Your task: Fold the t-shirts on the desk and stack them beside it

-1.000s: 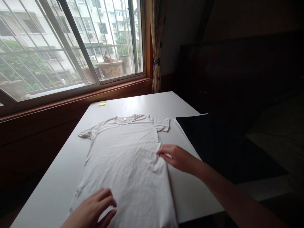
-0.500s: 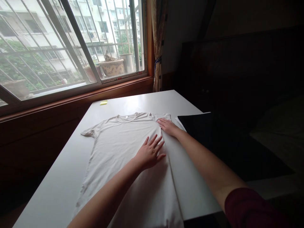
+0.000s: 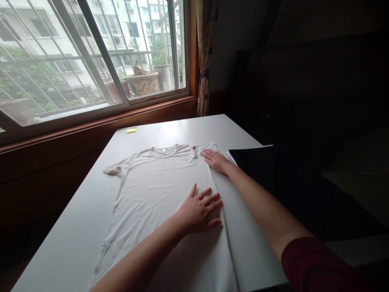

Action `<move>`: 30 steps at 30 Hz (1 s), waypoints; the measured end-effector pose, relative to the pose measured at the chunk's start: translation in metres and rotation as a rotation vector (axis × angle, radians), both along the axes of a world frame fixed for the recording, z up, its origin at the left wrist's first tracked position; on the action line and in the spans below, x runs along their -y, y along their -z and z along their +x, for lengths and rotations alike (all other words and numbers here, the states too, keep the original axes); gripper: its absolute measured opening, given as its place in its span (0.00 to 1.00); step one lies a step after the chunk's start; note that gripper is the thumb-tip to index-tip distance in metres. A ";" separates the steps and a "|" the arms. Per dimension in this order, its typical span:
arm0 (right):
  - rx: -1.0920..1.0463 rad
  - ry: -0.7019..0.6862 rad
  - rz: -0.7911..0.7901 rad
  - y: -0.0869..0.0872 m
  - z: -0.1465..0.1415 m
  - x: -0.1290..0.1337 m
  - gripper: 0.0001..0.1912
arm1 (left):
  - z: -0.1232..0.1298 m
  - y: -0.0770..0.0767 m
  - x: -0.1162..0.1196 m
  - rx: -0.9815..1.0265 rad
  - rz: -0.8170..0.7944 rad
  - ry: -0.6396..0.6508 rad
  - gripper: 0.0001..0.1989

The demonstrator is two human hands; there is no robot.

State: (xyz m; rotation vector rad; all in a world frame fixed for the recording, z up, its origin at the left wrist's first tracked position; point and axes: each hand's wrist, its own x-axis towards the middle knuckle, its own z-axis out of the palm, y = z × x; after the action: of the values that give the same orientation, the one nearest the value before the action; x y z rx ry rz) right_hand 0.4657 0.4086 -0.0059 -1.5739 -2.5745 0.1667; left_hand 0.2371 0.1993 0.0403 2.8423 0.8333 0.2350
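A white T-shirt (image 3: pixel 161 182) lies spread on the white table (image 3: pixel 75 215), its neckline toward the window. The left-hand sleeve sticks out with a crumpled cuff; the body has shallow wrinkles. My left hand (image 3: pixel 202 209), fingers spread, is over the lower right part of the shirt near its side edge. My right hand (image 3: pixel 216 159) lies flat with fingers extended at the right shoulder and sleeve. Neither hand grips the cloth. The near hem runs out of view at the bottom, partly behind my left forearm.
A yellow sticky note (image 3: pixel 131 130) lies at the table's far left corner. Something flat and black (image 3: pixel 255 162) with a white edge lies along the right side. Beyond the table are a barred window (image 3: pixel 91 61) and a tied curtain (image 3: pixel 204 61).
My left hand has moved down and to the right across the shirt, toward its side edge. My right hand has stayed at the sleeve almost unmoved. The view has shifted slightly.
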 end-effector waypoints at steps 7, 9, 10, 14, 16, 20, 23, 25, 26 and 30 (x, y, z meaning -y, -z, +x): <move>0.007 -0.004 0.005 -0.001 0.000 0.001 0.30 | 0.013 0.013 -0.045 -0.004 0.074 -0.191 0.33; 0.000 -0.008 0.009 -0.002 0.000 0.000 0.30 | 0.017 0.018 -0.046 -0.005 0.061 -0.213 0.34; -0.005 -0.010 0.014 -0.002 0.001 0.000 0.30 | 0.018 0.019 -0.044 0.004 0.051 -0.193 0.35; -0.042 -0.002 0.061 -0.002 0.000 0.002 0.29 | 0.021 0.023 -0.022 0.076 0.010 -0.124 0.35; -0.069 0.026 0.099 -0.001 -0.001 0.004 0.28 | 0.018 0.025 -0.016 0.113 -0.006 -0.123 0.34; -0.118 0.118 0.168 0.003 -0.003 0.010 0.27 | -0.008 0.023 -0.037 0.189 0.028 -0.176 0.30; -0.144 0.170 0.197 0.005 -0.005 0.016 0.26 | -0.056 0.017 -0.072 0.199 0.153 -0.354 0.27; -0.159 0.197 0.208 0.005 -0.005 0.020 0.25 | -0.097 0.016 -0.094 0.102 0.200 -0.580 0.26; -0.165 0.212 0.213 0.005 -0.006 0.022 0.25 | -0.117 0.017 -0.101 0.029 0.192 -0.726 0.28; -0.191 0.268 0.233 0.001 -0.007 0.027 0.23 | -0.180 0.030 -0.107 -0.045 0.150 -0.918 0.29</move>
State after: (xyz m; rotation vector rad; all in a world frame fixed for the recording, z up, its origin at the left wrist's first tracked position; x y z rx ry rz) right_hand 0.4590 0.3815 -0.0070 -1.7005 -2.1303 -0.0083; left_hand 0.0570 0.3068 0.0102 2.3634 2.1438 0.3464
